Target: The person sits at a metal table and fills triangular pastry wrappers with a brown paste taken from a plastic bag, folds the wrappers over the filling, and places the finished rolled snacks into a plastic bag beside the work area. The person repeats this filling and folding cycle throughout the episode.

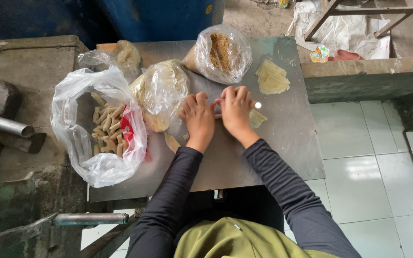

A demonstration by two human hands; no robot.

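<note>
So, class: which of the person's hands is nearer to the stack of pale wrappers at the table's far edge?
The right hand. It lies just below-left of the stack of pale wrappers; the left hand sits farther left.

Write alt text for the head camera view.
Seen from above, a person's left hand and right hand press side by side on a thin wrapper on a metal table. Left of them, an open plastic bag holds finished rolls; a bag of brown filling and stacked wrappers lie beyond.
</note>
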